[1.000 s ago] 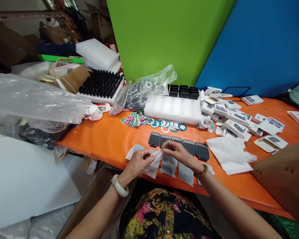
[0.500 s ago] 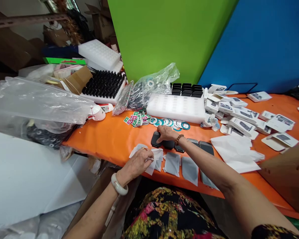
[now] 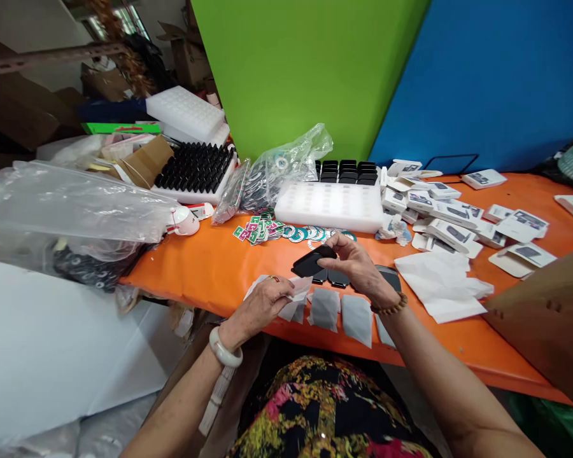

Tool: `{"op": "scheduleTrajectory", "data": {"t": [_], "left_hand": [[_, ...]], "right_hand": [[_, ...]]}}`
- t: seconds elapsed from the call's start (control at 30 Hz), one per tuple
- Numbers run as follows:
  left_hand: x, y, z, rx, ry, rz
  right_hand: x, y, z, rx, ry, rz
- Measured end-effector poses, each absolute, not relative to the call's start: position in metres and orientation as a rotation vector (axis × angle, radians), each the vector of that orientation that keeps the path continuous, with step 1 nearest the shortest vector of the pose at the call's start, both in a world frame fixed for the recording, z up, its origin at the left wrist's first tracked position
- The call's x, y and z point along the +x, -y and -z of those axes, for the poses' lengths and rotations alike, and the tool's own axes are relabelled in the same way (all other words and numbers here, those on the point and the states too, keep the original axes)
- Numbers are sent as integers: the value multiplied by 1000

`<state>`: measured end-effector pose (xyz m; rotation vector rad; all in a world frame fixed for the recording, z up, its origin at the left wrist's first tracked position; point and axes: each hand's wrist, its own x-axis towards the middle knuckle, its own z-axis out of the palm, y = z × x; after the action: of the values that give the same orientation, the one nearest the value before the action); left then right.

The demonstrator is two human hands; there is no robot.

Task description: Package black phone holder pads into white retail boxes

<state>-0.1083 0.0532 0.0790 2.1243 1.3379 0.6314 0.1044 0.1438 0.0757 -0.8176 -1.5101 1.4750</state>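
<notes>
My right hand point(image 3: 353, 270) pinches a flat black device point(image 3: 314, 261) with rounded corners, held tilted above the table. Between the fingers of my left hand point(image 3: 265, 300) is a thin white pouch point(image 3: 300, 288), close below the device; whether its mouth is open I cannot tell. More black devices point(image 3: 338, 278) lie in a row just behind, partly covered by my right hand. Along the front edge lie several devices in translucent pouches, among them one wrapped device point(image 3: 356, 320) near the middle.
Teal-and-white rings point(image 3: 298, 234) and coloured cards point(image 3: 255, 229) lie behind my hands. Further back stand a white foam tray point(image 3: 329, 207), a clear plastic bag point(image 3: 277, 172) and a tray of black pieces point(image 3: 195, 166). Small white boxes point(image 3: 453, 234), white sheets point(image 3: 439, 286) and a cardboard box point(image 3: 544, 324) fill the right.
My right hand has lifted a black device off the row and brought it toward the pouch. My left hand stays nearly in place with the pouch. The view has shifted slightly.
</notes>
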Motion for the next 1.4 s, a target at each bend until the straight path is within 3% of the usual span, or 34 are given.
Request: {"op": "scheduleTrajectory", "data": {"t": [0.47,1.0,1.4], "left_hand": [[-68,-44,-114,2137,-1301,-863],[-46,-47,-125,1603,-1258,-1122],[-51,-51,-128,1392,-1214,-1168]], "right_hand": [[123,-95,-86,-822,1687,-1261],[146,-74,-97,-766,1938,-1036],[143,-75,-87,-809,1627,-916]]}}
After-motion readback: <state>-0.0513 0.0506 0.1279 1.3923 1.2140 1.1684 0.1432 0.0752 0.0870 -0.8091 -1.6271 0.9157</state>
